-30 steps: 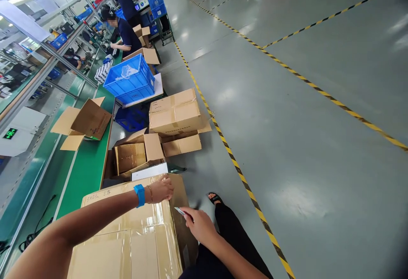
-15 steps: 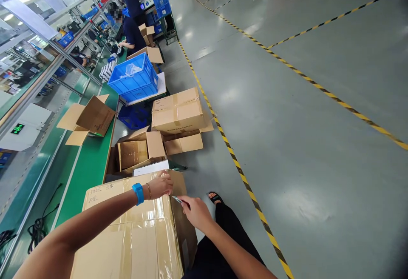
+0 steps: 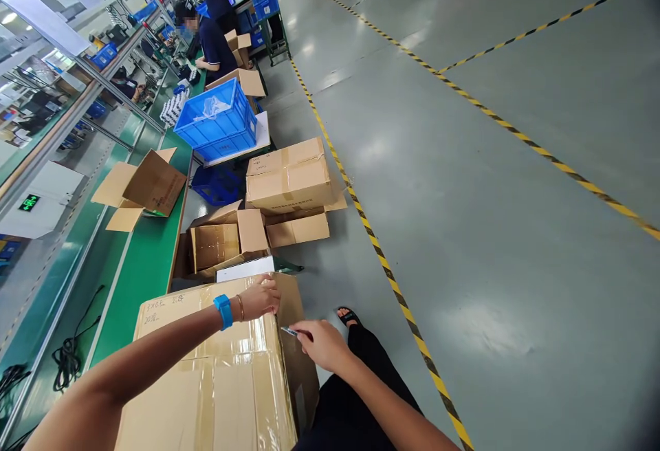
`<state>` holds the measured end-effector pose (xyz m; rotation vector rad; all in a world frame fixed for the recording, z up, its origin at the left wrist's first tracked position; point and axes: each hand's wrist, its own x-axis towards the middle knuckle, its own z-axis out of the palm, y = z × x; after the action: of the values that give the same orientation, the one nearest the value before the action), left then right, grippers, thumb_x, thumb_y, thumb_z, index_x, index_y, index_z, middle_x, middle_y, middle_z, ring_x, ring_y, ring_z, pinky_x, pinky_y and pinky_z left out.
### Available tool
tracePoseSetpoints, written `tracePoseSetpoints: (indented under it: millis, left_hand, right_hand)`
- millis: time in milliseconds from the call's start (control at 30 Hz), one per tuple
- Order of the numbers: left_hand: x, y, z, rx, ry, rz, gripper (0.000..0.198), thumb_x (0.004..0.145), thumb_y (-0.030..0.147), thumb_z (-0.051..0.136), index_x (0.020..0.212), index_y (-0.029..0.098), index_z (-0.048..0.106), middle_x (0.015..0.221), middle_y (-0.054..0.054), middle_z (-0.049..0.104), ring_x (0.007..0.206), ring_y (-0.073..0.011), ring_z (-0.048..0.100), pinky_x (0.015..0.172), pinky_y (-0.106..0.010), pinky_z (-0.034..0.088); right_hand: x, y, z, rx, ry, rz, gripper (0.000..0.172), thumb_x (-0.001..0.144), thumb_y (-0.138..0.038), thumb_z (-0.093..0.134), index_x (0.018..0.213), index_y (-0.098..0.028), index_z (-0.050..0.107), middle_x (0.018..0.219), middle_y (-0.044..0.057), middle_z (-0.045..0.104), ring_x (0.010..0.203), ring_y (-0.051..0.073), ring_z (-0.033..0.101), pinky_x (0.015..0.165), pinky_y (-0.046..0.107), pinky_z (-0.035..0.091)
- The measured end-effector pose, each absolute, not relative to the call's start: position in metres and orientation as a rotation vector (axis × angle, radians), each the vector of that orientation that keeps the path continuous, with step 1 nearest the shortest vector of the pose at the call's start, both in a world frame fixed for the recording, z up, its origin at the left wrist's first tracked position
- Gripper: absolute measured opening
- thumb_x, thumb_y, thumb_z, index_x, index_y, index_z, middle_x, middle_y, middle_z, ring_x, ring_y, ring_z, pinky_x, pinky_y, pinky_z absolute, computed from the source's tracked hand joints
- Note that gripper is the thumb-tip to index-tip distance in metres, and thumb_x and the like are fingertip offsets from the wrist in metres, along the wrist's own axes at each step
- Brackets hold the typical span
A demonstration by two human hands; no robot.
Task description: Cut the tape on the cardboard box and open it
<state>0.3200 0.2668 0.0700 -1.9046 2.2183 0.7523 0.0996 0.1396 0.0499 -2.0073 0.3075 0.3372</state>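
Note:
A large taped cardboard box (image 3: 232, 389) fills the lower middle, closed on top, with handwriting near its far left corner. At its far right top edge is my left hand (image 3: 262, 298), fingers curled in against the cardboard; what they pinch, if anything, is hidden. A blue band circles that wrist. My right hand (image 3: 322, 344) is closed around a small utility knife (image 3: 289, 331), mostly hidden in the fist. Its blade tip points left, close to the box's right top edge and a little apart from it.
Beyond the box lie open cardboard cartons (image 3: 252, 231) and a closed carton (image 3: 289, 176). A blue crate (image 3: 216, 117) stands beside the green workbench (image 3: 149, 258), which bears an open carton (image 3: 155, 183) and black cables (image 3: 67, 361). Co-workers (image 3: 214, 45) are farther off. Yellow-black tape (image 3: 381, 258) marks the floor.
My right hand with the knife has drawn slightly right, away from the box edge. My left hand keeps its place on the box. The view has shifted slightly.

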Motion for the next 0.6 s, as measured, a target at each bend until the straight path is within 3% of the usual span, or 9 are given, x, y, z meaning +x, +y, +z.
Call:
tracePoseSetpoints:
  millis: [167,333,600]
  left_hand:
    - [0.320,0.266,0.074,-1.919,2.222,0.747,0.020,0.093,0.014,0.059,0.077,0.025,0.066,0.083,0.004,0.070,0.093,-0.0180,0.056,0.103,-0.038,0.025]
    - [0.320,0.266,0.074,-1.932,2.218,0.743,0.023,0.095,0.015,0.056,0.078,0.025,0.066,0.083,0.004,0.069,0.093,-0.0167,0.056,0.104,-0.036,0.023]
    - [0.321,0.268,0.071,-1.926,2.230,0.731,0.022,0.097,0.018,0.055,0.080,0.026,0.065,0.085,0.005,0.069,0.093,-0.0168,0.055,0.104,-0.035,0.024]
  right_hand:
    - [0.115,0.145,0.047,-2.046,0.348,0.298,0.040,0.095,-0.024,0.042,0.120,-0.034,0.073,0.111,0.003,0.079,0.099,0.025,0.073,0.077,0.030,0.048]
    - [0.113,0.140,0.041,-2.044,0.232,0.343,0.037,0.090,-0.021,0.050,0.106,-0.038,0.078,0.107,-0.002,0.080,0.098,0.024,0.074,0.077,0.029,0.048]
    - [0.104,0.144,0.040,-2.019,0.236,0.383,0.039,0.089,-0.022,0.048,0.112,-0.037,0.077,0.109,-0.002,0.079,0.099,0.024,0.074,0.077,0.029,0.049]
